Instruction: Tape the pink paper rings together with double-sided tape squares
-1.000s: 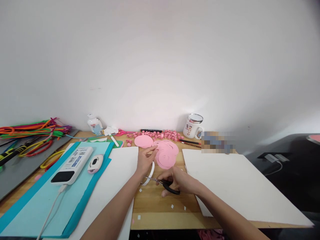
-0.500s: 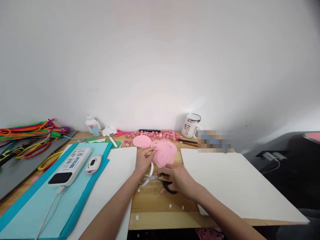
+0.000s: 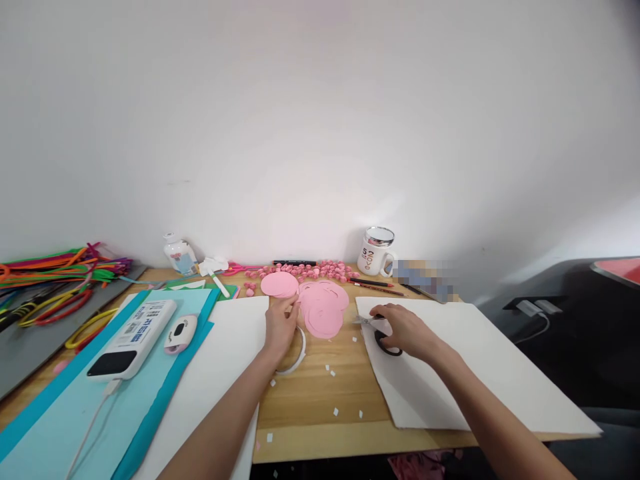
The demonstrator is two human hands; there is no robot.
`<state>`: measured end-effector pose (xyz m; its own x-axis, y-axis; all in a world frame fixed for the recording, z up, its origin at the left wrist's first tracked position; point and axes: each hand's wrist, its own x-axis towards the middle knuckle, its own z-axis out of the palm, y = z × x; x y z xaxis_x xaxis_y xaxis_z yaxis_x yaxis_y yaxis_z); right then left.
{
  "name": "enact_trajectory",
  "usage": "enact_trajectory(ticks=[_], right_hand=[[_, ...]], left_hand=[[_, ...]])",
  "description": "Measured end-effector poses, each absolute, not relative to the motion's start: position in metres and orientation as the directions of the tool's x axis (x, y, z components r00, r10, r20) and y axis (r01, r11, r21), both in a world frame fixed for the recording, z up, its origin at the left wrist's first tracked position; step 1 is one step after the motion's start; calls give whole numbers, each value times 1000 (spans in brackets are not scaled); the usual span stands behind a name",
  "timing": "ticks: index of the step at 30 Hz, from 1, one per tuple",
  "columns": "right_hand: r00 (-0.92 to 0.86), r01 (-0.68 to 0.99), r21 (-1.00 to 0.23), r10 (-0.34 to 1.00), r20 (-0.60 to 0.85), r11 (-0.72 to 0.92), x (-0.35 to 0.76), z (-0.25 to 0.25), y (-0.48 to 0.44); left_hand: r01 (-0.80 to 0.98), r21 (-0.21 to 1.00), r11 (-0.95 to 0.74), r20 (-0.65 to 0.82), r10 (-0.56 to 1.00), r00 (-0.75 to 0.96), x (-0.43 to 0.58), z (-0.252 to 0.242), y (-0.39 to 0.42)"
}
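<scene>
My right hand (image 3: 407, 330) grips a pair of scissors (image 3: 388, 343) with black handles. The blades point left, over the inner edge of the right white board (image 3: 480, 363). My left hand (image 3: 281, 327) has its fingers drawn together beside a spread pile of pink paper circles (image 3: 324, 310); anything between the fingertips is hidden. Just behind those fingertips lies a neat stack of pink circles (image 3: 278, 284). A white ring that looks like a tape roll (image 3: 301, 359) is by my left wrist. Small white pieces (image 3: 335, 412) are scattered on the wooden tabletop (image 3: 310, 393).
Crumpled pink bits (image 3: 335, 269), pencils (image 3: 375, 285) and a white mug (image 3: 376, 252) line the wall. On the left are a white bottle (image 3: 181, 256), another white board (image 3: 220, 360), blue sheets bearing a power bank (image 3: 133, 340), and colourful pipe cleaners (image 3: 55, 267).
My right hand has carried the scissors right, away from my left hand and onto the right board. My left hand stays by the pink circles, its fingers slightly further left. The view shifted slightly.
</scene>
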<state>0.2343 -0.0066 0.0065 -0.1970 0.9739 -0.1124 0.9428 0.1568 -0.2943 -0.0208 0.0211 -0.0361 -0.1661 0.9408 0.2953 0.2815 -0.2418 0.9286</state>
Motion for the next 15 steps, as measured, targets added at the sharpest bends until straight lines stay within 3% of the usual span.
enact_trajectory(ticks=[4,7,12,15], right_hand=[[-216,952,-251,966,-142,176,252,10,-2],[-151,968,-212,986,-72,133,248,13,3],[-98,939,-329,995,18,98,232,4,20],[-101,937,-335,995,14,100,225,-6,25]], left_hand=[[284,933,-220,273,948,-164,-22,-36,22],[262,945,-198,244,957,-159,-19,-31,20],[104,988,-112,124,985,-117,-17,-22,18],[-27,997,-68,65,995,-77,-17,-20,18]])
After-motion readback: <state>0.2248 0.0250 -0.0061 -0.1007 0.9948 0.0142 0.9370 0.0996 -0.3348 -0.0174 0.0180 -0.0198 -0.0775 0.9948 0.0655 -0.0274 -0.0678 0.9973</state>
